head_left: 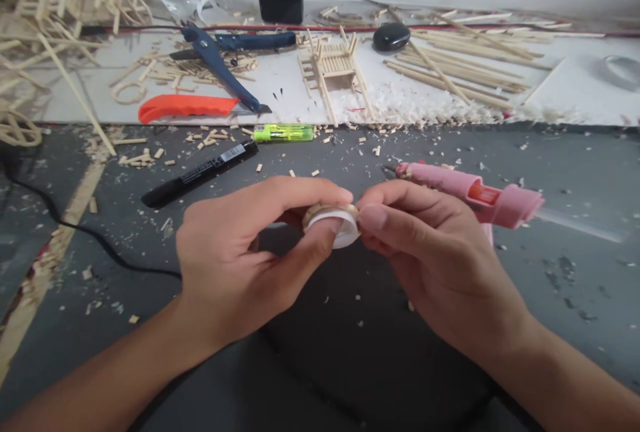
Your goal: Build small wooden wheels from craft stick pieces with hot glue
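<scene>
Between both hands is a white plastic ring (349,237), possibly a cap, with pale wooden pieces (323,209) along its upper outer edge. My left hand (235,245) is closed on the ring, its thumb reaching inside and its index finger over the top. At the ring's right edge, the fingertips of my right hand (440,239) are pinched together against the wooden rim. Whether a separate small piece sits in that pinch is hidden. Just behind my right hand, a pink hot glue gun (450,182) lies with a clear glue stick (580,224) protruding.
Beyond the hands lie a black marker (200,173), a green lighter (283,133), an orange utility knife (187,107) and blue-handled cutters (220,65). A small wooden chair (337,69) stands near wooden sticks (455,69). A black cable (100,239) crosses the left; wood scraps litter the table.
</scene>
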Action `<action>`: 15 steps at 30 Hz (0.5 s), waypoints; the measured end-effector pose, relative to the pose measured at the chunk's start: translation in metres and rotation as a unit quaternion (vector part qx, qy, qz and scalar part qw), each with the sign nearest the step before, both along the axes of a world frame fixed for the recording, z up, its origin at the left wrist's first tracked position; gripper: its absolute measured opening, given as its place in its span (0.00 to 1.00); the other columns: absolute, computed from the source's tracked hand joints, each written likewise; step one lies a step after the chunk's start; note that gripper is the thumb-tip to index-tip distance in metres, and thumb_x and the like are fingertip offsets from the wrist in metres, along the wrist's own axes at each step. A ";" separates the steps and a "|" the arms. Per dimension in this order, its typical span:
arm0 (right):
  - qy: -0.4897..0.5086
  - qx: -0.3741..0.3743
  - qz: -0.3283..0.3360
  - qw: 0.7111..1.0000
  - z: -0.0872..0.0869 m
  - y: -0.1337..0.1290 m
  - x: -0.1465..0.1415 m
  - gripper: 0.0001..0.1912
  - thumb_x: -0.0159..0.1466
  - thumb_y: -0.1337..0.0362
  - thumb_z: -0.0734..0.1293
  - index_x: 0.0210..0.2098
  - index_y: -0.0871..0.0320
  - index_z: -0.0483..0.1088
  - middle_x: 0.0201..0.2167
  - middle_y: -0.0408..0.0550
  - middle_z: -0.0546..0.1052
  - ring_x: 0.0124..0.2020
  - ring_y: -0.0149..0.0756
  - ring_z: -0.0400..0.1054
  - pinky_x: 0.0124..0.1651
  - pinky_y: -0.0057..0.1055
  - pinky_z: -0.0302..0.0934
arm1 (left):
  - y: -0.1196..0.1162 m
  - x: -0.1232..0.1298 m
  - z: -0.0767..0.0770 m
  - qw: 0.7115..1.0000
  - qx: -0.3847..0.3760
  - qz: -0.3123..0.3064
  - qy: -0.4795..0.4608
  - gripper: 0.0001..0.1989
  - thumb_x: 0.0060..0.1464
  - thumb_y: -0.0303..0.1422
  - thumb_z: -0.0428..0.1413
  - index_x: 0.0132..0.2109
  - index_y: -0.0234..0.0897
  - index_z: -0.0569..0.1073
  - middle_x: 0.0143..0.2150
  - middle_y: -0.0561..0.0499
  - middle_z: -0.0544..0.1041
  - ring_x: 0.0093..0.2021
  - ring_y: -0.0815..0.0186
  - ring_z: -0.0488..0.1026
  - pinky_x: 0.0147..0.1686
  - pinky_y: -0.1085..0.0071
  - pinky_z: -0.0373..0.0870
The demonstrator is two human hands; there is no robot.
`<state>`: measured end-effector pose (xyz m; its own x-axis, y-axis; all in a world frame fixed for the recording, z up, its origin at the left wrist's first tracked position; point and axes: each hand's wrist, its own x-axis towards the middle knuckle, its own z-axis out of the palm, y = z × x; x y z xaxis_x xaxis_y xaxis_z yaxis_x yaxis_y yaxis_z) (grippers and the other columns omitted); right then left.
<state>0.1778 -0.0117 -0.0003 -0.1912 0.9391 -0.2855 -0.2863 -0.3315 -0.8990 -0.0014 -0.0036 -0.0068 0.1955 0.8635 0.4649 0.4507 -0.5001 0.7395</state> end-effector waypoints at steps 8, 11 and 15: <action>-0.014 0.016 -0.014 1.000 0.000 0.000 -0.002 0.05 0.61 0.59 0.77 0.29 0.50 0.80 0.27 0.39 0.76 0.29 0.26 0.66 0.33 0.24 0.62 | 0.003 0.000 0.001 1.000 0.006 -0.001 0.006 0.04 0.59 0.31 0.64 0.41 0.47 0.80 0.37 0.62 0.85 0.31 0.72 0.80 0.36 0.75 0.77; -0.019 0.010 -0.012 1.000 0.000 0.000 -0.001 0.04 0.60 0.61 0.77 0.29 0.50 0.80 0.27 0.39 0.77 0.31 0.28 0.67 0.36 0.27 0.63 | 0.004 0.000 0.002 1.000 -0.017 -0.005 0.004 0.03 0.60 0.32 0.63 0.40 0.48 0.81 0.37 0.60 0.85 0.31 0.68 0.80 0.35 0.71 0.79; -0.038 0.008 -0.016 0.999 0.001 0.002 -0.001 0.07 0.58 0.58 0.78 0.28 0.52 0.79 0.26 0.40 0.74 0.29 0.29 0.65 0.32 0.27 0.61 | 0.004 0.002 0.003 0.999 -0.038 -0.004 -0.024 0.03 0.59 0.32 0.64 0.39 0.47 0.81 0.34 0.59 0.85 0.29 0.68 0.79 0.33 0.71 0.78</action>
